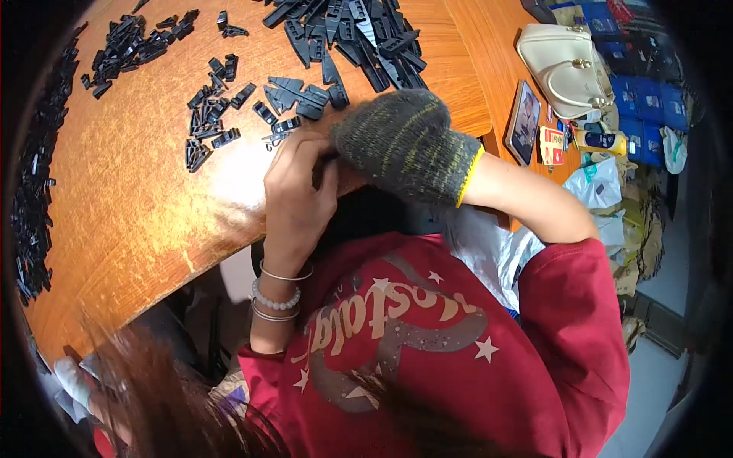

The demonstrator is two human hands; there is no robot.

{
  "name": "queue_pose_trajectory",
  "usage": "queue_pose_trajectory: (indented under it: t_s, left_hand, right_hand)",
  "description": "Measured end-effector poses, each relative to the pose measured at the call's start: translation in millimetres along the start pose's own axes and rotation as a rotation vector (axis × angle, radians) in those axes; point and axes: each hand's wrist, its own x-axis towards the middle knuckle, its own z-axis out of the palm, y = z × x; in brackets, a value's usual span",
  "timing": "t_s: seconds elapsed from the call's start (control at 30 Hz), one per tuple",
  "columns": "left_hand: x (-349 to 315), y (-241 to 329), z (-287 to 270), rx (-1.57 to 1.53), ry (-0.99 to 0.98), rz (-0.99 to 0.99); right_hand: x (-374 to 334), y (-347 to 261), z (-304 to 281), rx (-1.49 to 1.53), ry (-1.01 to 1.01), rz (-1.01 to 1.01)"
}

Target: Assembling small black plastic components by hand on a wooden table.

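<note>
My left hand (294,187), bare and with bangles and a beaded bracelet on its wrist, is at the table's near edge with its fingers curled closed. My right hand (408,141) wears a dark grey knitted glove with a yellow cuff. Its curled fingers meet the left fingertips, and whatever is between the hands is hidden. Just beyond them lie flat black wedge-shaped plastic pieces (294,95). Small black plastic clips (210,114) are scattered to the left of those. A larger pile of long black wedge pieces (355,34) sits farther back.
More small black parts (134,46) form a heap at the far left, and a long band of them (38,191) lines the left edge of the wooden table (153,206). On the right are a framed flat item (524,122), a cream handbag (565,69) and a yellow tube (603,142).
</note>
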Motion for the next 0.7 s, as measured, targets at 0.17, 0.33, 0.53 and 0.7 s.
queue_pose_trajectory:
  t_s: [0.17,0.33,0.53,0.7]
  left_hand:
    - [-3,2,-8,0.048,0.014,0.031]
    - [-22,2,-28,-0.443,-0.121,-0.184]
    - [-17,19,-30,-0.938,-0.159,-0.589]
    - [-18,21,-20,-1.051,-0.257,-0.698]
  right_hand:
    - [-16,-9,-6,0.348,0.046,0.317]
    - [-23,-32,-45,1.186,-0.115,1.011]
    - [-40,-29,-34,1.57,0.026,1.077]
    - [-44,-33,-27,1.525,0.054,1.013]
